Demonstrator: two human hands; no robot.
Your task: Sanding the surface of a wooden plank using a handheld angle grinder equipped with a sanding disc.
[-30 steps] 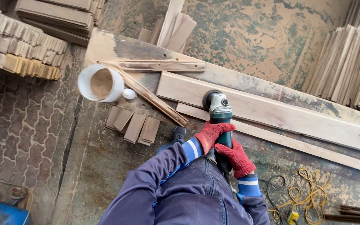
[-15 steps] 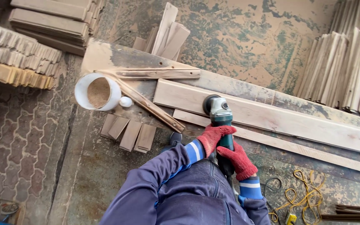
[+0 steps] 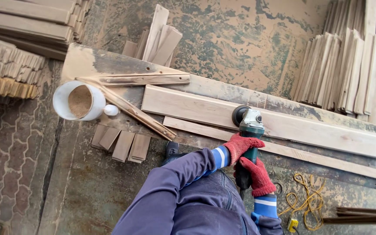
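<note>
Both gloved hands, left hand (image 3: 241,146) and right hand (image 3: 256,176), fingers clamped around a grinder (image 3: 250,126) pressed mid-plank (image 3: 188,104) on the desk (image 3: 83,61); right-hand stretch seemingly left to sand.

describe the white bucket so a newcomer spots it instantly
Start at the long pale plank on the workbench and follow it to its left end. Just past the crossed slats sits the white bucket, the only round thing among the boards, filled with brown sawdust.
</note>
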